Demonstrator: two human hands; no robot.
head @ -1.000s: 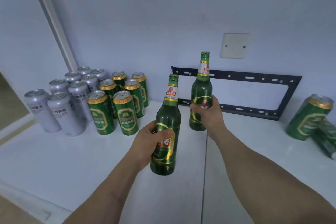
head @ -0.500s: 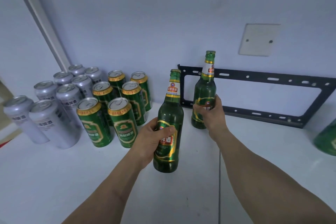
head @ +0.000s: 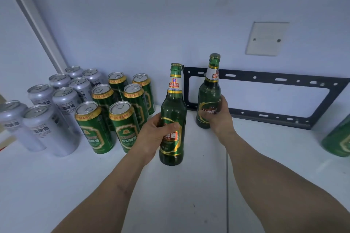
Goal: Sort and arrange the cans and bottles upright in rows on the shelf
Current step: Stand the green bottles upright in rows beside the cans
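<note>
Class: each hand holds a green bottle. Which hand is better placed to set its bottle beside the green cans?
Probably the left hand: its bottle is upright, right next to the green cans. The right hand holds its bottle farther away, by the black bracket.

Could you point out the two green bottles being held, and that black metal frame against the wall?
Left-hand bottle [head: 173, 108]: head view, on its bare glass shoulder.
Right-hand bottle [head: 209, 92]: head view, on its glass shoulder below the neck label.
Black metal frame [head: 265, 78]: head view, on its top bar.
</note>
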